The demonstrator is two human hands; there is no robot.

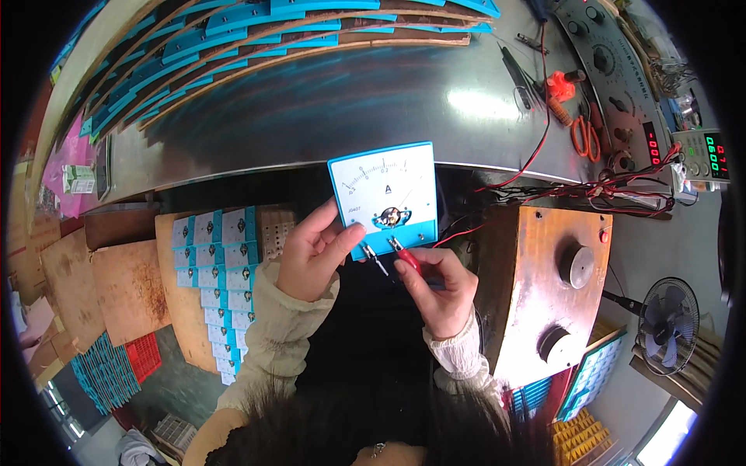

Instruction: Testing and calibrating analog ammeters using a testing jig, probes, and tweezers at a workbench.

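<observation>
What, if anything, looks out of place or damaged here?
Red and black wires lie in an untidy tangle, right of the held meter. At left, a brown board carries dark blotches, perhaps stains. I see no spill.

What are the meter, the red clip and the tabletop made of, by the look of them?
Meter: probably smooth plastic; its blue frame is evenly coloured.
Red clip: likely a plastic or rubber cover over metal, since its tip looks silvery.
Tabletop: apparently polished metal, grey with blurred reflections and bright glare.
</observation>
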